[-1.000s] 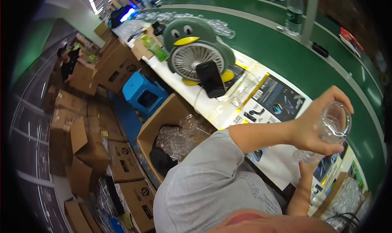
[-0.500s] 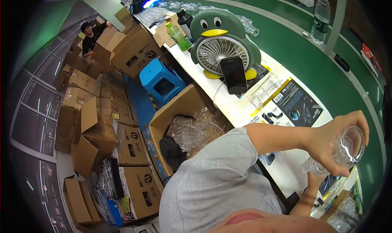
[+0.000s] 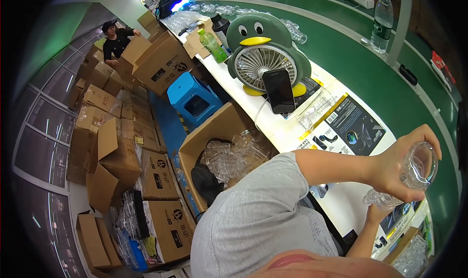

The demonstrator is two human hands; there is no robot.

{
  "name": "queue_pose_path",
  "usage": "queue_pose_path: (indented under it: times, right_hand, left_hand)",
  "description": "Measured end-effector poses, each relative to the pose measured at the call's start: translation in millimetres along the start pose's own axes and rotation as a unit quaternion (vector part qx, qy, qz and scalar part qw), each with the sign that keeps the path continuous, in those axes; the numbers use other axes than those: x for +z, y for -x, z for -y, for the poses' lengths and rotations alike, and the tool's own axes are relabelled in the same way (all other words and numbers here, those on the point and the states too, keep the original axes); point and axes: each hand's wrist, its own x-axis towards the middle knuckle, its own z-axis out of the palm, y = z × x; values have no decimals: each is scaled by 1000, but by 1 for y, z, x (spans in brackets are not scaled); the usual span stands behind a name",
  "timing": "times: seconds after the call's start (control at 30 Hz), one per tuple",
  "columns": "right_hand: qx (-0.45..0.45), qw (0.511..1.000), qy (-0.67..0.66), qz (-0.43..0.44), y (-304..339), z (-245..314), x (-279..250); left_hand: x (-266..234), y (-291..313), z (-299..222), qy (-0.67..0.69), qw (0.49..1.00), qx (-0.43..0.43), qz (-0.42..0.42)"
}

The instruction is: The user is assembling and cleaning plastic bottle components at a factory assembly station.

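Observation:
My left hand is closed around a clear bottle-shaped plastic piece. Its wide round end faces up and right, and a narrower ribbed part slants down to the left. Below that narrower part is my right hand, close against it. The right hand's fingers are mostly hidden, so its grip does not show. Both hands are above the right end of the white worktable. Printed packaging sheets lie on the table beyond my left forearm.
A penguin-shaped fan stands with a dark phone leaning on it. An open carton with clear plastic pieces sits beside the table. A blue stool and stacked boxes are at left, near another person. The green conveyor runs behind.
My left hand has tilted a little with the plastic piece, whose narrow end has shifted slightly right. The other person at the far left has moved slightly right.

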Motion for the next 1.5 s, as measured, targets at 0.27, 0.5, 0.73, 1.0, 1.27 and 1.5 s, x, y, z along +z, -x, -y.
queue_pose_path:
  times: [0.27, 0.5, 0.73, 1.0, 1.27, 1.5]
  right_hand:
    - [91, 996, -11, -4, 2, -7, 0]
    - [58, 998, 21, -15, 6, -57, -11]
    - [-1, 1000, 23, -11, -8, -21, -9]
    - [39, 997, -52, -36, 0, -6, 0]
    - [21, 1000, 8, -12, -5, 10, -9]
    - [5, 994, 108, -23, -27, 4, -2]
  left_hand:
    - [3, -4, 4, 37, 999, 15, 26]
    - [2, -1, -10, 57, 995, -55, 59]
    - [-1, -2, -8, 36, 990, -60, 121]
    - [9, 0, -7, 59, 994, -89, 22]
    - [8, -5, -20, 70, 992, -82, 66]
    - [6, -3, -15, -114, 959, 73, 248]
